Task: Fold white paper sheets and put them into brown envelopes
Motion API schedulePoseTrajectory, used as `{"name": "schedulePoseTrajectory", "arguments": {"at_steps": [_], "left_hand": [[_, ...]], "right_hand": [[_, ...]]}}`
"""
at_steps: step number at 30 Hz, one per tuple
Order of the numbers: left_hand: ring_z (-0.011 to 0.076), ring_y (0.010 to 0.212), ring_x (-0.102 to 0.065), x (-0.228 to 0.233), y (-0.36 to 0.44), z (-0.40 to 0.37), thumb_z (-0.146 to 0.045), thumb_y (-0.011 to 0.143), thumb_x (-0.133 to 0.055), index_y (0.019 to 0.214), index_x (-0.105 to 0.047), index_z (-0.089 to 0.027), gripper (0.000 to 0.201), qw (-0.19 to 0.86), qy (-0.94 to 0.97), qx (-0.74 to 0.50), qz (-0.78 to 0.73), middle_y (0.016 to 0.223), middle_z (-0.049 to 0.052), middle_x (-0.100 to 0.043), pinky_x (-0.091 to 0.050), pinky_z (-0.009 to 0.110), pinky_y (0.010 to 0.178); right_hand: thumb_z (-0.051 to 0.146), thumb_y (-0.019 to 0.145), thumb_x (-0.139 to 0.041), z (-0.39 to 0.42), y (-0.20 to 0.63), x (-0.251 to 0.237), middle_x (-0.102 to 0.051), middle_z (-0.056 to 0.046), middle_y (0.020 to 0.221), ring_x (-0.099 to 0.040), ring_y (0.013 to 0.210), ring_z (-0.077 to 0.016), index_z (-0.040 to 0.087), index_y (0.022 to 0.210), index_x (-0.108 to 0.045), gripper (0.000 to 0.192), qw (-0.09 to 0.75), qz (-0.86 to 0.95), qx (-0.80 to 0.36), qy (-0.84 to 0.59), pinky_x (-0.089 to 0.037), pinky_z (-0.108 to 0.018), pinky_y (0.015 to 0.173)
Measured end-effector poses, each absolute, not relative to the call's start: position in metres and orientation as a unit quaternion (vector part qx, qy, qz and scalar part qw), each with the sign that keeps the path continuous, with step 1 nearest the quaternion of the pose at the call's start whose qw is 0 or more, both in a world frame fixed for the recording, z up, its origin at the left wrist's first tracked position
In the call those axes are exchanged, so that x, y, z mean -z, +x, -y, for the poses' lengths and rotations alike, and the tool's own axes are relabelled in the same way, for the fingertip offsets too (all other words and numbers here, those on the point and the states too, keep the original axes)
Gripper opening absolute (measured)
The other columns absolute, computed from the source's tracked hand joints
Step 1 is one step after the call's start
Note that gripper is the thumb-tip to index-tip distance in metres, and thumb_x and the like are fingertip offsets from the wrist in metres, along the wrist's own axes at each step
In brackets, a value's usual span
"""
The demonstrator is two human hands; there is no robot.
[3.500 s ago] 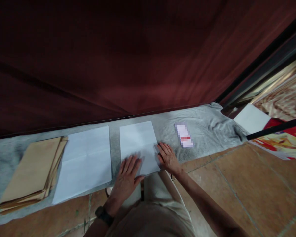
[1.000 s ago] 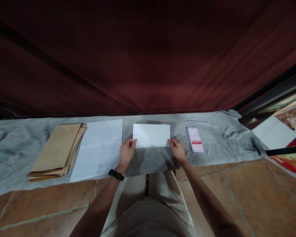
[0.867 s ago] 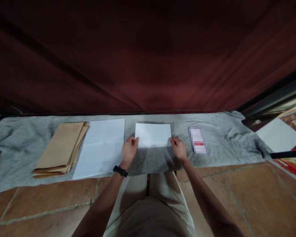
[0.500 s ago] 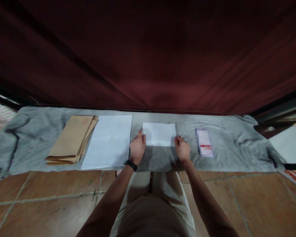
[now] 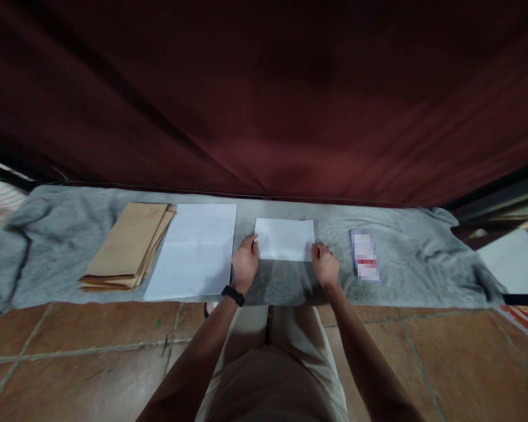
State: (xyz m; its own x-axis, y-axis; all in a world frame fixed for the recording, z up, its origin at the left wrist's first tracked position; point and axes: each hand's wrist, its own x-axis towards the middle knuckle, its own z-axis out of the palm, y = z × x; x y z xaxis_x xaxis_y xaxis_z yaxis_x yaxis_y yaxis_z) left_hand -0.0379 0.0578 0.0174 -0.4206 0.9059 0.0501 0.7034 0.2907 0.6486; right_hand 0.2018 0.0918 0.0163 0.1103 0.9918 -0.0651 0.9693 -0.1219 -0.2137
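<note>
A stack of brown envelopes (image 5: 125, 246) and a large white sheet (image 5: 193, 252) are lying on the gray cloth (image 5: 53, 234). The left hand (image 5: 245, 262) and right hand (image 5: 324, 265) are each pinching a near corner of the folded paper (image 5: 284, 238), which is resting mid-cloth. A small card (image 5: 364, 255) is lying just right.
</note>
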Motion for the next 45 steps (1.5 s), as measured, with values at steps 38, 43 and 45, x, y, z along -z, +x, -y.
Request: {"name": "schedulePoseTrajectory", "arguments": {"at_steps": [38, 43, 45], "left_hand": [[0.0304, 0.144, -0.043, -0.017, -0.015, -0.056, -0.025, 0.101, -0.041, 0.138, -0.058, -0.019, 0.041, -0.006, 0.681, -0.216, -0.700, 0.152, 0.014, -0.051, -0.037, 0.050, 0.117], [0.0301, 0.157, -0.015, -0.009, 0.018, -0.064, -0.024, 0.099, -0.040, 0.155, -0.038, -0.015, 0.057, 0.033, 0.729, -0.180, -0.659, 0.167, 0.014, -0.029, -0.020, 0.055, 0.126], [0.0303, 0.158, -0.014, -0.003, 0.024, -0.067, -0.022, 0.097, -0.041, 0.158, -0.033, -0.012, 0.062, 0.048, 0.737, -0.167, -0.653, 0.167, 0.016, -0.028, -0.017, 0.056, 0.127]], "right_hand": [[0.025, 0.103, -0.042, -0.087, 0.186, -0.012, -0.070, -0.016, 0.108, -0.066, 0.099, -0.0265, 0.012, 0.125, -0.060, 0.031, 0.190, 0.685, -0.013, -0.704, -0.049, -0.035, 0.084], [0.030, 0.105, -0.036, -0.092, 0.148, -0.014, -0.062, -0.015, 0.136, -0.055, 0.127, -0.0244, 0.015, 0.140, -0.055, 0.042, 0.308, 0.739, -0.120, -0.587, -0.045, -0.041, 0.109], [0.031, 0.106, -0.033, -0.095, 0.130, -0.011, -0.057, -0.014, 0.145, -0.050, 0.135, -0.0223, 0.015, 0.144, -0.054, 0.047, 0.317, 0.748, -0.159, -0.561, -0.040, -0.040, 0.116]]}}
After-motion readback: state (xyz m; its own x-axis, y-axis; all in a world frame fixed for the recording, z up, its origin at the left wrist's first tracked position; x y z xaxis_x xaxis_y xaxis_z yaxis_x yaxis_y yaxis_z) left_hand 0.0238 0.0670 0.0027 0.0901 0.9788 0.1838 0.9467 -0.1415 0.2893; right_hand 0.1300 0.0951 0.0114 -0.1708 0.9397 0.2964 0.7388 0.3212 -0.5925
